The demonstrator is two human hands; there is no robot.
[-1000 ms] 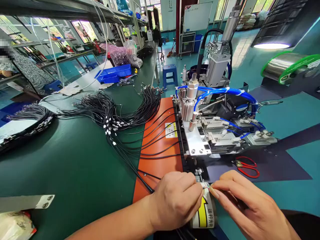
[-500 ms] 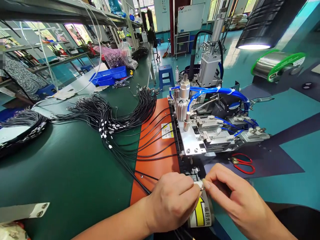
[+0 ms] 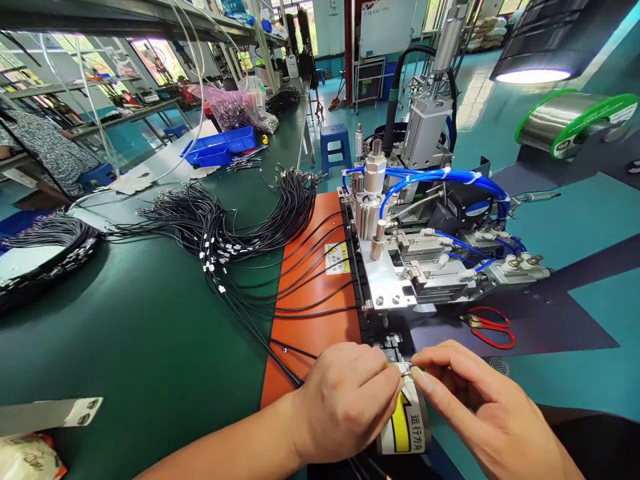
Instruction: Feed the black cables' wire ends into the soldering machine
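— What fills the view?

— A long green counter (image 3: 125,333), with an orange mat (image 3: 313,313) set against a pneumatic machine (image 3: 400,260) fed by blue hoses (image 3: 440,177). Bundles of black cables (image 3: 220,227) fan across the counter and over the mat, and red-handled scissors (image 3: 493,328) lie just right of the machine.

— And the hands?

— Both sit at the near edge, in front of the machine. The left hand (image 3: 347,400) and the right hand (image 3: 480,400) meet fingertip to fingertip above a roll with a yellow arrow label (image 3: 407,427).

— What is between them?

— The thin wire end (image 3: 407,374) of one black cable (tiny, so details are hard to read). The left fingers (image 3: 387,380) are pinched shut on it; the right fingers (image 3: 425,379) are closed at its tip, though whether they grip it or only touch it cannot be told.

— How does it lie?

— Its long axis runs roughly left to right, the free end pointing toward the right hand, while the cable body trails back under the left hand toward the mat. The machine's slot lies just beyond, away from the person; the left hand is the nearer carrier.
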